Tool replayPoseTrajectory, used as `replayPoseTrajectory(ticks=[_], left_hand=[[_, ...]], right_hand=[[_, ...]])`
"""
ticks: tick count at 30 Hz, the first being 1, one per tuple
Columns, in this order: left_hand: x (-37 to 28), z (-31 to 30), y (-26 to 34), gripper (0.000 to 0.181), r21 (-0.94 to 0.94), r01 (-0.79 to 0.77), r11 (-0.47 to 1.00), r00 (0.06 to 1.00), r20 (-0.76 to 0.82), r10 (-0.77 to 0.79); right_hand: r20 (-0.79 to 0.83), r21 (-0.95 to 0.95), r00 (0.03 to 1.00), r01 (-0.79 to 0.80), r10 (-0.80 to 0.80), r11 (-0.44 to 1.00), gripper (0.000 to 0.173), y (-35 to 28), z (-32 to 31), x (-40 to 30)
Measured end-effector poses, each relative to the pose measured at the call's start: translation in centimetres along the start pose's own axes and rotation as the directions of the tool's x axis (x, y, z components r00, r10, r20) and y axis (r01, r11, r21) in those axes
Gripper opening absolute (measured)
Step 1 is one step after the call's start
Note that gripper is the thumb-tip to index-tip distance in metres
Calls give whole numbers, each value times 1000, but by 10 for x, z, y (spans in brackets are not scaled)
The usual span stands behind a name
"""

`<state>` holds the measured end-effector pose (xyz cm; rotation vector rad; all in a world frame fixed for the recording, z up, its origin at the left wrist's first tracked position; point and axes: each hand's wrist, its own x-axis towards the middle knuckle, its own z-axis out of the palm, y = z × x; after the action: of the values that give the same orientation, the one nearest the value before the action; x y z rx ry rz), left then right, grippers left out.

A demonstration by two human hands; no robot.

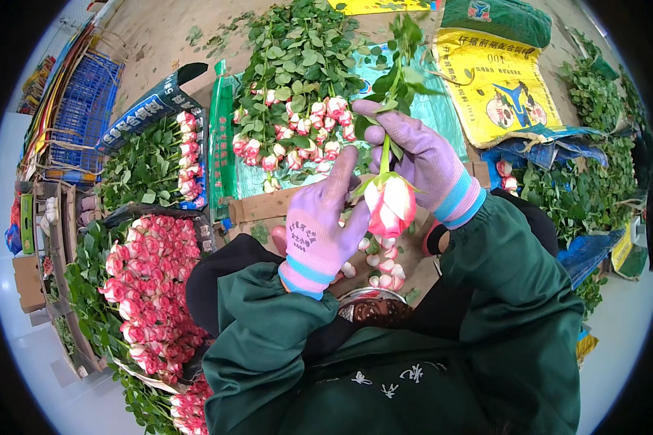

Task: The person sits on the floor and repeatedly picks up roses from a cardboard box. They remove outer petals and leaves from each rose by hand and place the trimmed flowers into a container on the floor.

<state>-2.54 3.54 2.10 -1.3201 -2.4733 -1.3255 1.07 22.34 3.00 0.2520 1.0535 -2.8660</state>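
My right hand (424,157), in a lilac knit glove, grips the green stem of a pink-and-white rose (390,205). The bloom hangs head down below my fingers, and the leafy stem rises away above them. Just left of the bloom is my left hand (326,220), also gloved, its index finger raised and thumb apart, with nothing visible in its grasp. Whether the thumb touches the bloom I cannot tell. Loose petals (386,266) lie on the floor below my hands. Farther off, a pile of leafy cut roses (299,109) lies with its blooms towards me.
At my left stands a large bunch of pink roses (152,293), with a wrapped row of roses (188,157) beyond it. Blue plastic crates (81,114) stand at far left. Yellow woven sacks (490,81) and more leafy stems (582,185) lie to the right.
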Motion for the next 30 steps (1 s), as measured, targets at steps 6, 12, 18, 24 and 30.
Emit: replayPoseTrajectory(ticks=[6, 12, 18, 24, 30], left_hand=[[11, 5, 16, 87, 8, -151, 988, 984, -98, 151], [6, 5, 13, 70, -52, -262, 964, 962, -94, 257], [-15, 19, 30, 57, 135, -241, 961, 784, 611, 111], [-44, 39, 11, 53, 208, -252, 945, 711, 702, 35], [-51, 34, 5, 56, 234, -252, 939, 731, 682, 26]], right_hand=[[49, 129, 997, -66, 60, 989, 52, 4, -3, 0], [118, 74, 989, -103, 94, 992, 53, -4, 12, -11], [-93, -595, 941, -315, 326, 739, 38, -20, -46, -10], [-109, -949, 994, -107, -10, -297, 48, 37, -155, -23], [-83, -905, 997, -76, -3, -418, 32, 42, -154, -35]])
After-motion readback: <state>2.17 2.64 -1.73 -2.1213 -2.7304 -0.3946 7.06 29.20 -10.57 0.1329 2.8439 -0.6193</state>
